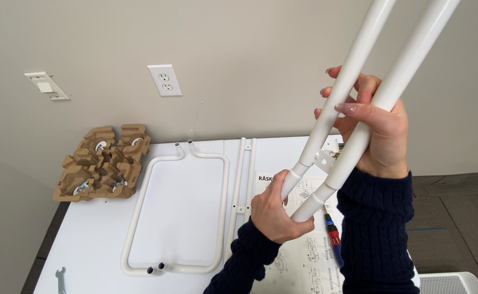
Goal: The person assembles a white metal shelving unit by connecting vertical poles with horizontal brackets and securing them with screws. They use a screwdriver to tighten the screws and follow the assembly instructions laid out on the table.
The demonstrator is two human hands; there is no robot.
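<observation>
While I look down at the white counter (195, 163), I hold two white metal tubes (358, 87) up in front of me; they rise side by side toward the top right and go out of view. My right hand (375, 130) is closed around both tubes about in the middle, with the fingers wrapped over the front one. My left hand (274, 209) grips the narrow lower ends of the tubes, just above the counter. Between the two tubes, near the lower ends, a small white bracket (323, 160) is attached.

Under my arms lies a sheet of paper instructions (309, 256) with drawings, and on it a screwdriver (332, 237) with a red and blue handle, just beside my right sleeve. To the left on the counter lie two bent white tube frames (176, 218) and a straight white rail (241, 185). At the far left corner sits a brown cardboard packing tray (103, 163) with small wheels inside. A small grey wrench (61, 276) lies near the front left edge. On the wall behind is a white power outlet (164, 80).
</observation>
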